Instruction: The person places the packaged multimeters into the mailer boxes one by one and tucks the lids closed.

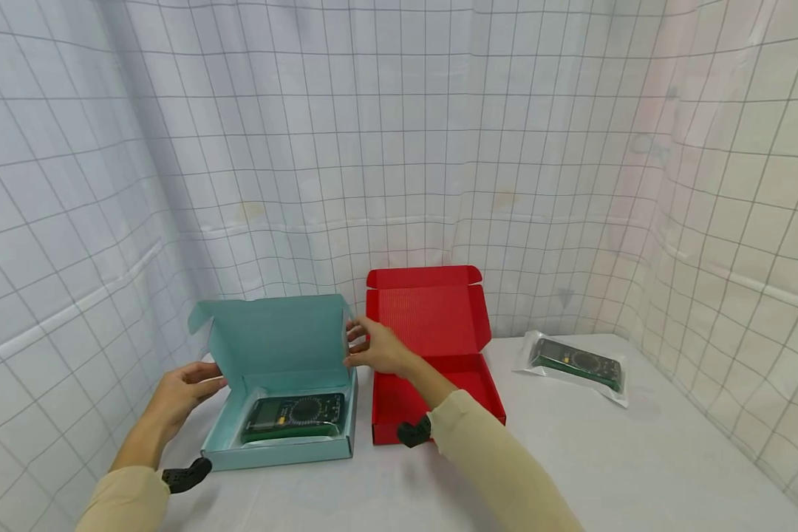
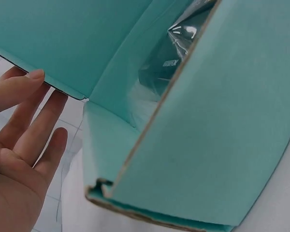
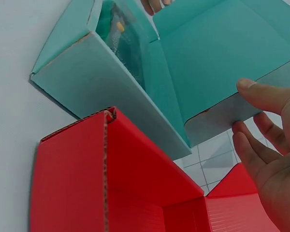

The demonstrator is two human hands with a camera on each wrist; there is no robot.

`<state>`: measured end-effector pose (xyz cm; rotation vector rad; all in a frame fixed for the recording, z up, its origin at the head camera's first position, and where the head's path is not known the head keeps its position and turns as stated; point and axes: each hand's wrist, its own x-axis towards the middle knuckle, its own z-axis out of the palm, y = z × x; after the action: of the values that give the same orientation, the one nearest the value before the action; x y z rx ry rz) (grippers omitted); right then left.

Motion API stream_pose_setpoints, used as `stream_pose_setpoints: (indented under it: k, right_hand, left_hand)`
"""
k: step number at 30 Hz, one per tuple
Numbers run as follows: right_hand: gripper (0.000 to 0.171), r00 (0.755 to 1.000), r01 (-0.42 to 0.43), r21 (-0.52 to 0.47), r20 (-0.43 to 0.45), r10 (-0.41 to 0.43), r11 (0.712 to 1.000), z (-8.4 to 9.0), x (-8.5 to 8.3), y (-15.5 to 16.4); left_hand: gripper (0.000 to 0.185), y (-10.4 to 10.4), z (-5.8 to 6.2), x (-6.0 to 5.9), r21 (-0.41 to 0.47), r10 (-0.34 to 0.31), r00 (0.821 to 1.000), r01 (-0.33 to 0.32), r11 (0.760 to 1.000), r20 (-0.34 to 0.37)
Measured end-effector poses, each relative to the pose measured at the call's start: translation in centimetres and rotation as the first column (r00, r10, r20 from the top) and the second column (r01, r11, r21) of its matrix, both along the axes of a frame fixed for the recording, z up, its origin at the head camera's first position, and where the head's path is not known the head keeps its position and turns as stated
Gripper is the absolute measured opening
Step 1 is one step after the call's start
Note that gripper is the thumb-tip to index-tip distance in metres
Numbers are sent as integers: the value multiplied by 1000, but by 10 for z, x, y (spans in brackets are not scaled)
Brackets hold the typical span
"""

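Note:
A light teal cardboard box (image 1: 279,452) stands on the table with its lid (image 1: 279,336) raised. Inside lies a digital multimeter (image 1: 295,415) in clear plastic wrap. At the lid's left edge, my left hand (image 1: 179,399) pinches the cardboard, thumb on the inner face and fingers behind, as the left wrist view shows. My right hand (image 1: 380,349) holds the lid's right side flap (image 3: 232,116) between thumb and fingers. The right forearm passes over an opened red cardboard box (image 1: 395,405) and covers part of it.
The red box, its lid (image 1: 425,318) leaning back, stands close to the teal box's right side. Farther right on the white table (image 1: 572,458) lies another plastic-wrapped multimeter (image 1: 575,362). White grid-patterned curtains (image 1: 406,148) enclose the back and sides.

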<state>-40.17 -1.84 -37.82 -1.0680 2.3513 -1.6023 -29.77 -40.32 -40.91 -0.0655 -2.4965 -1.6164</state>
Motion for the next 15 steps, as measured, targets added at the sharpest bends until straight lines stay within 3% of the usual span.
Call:
stream_pose_setpoints:
  k: [15]
  right_hand:
    - [52,994,-39,44,-97,43,998,-9,13,-1]
  left_hand:
    - [31,-13,-11,9,164,-109,994,108,980,-3]
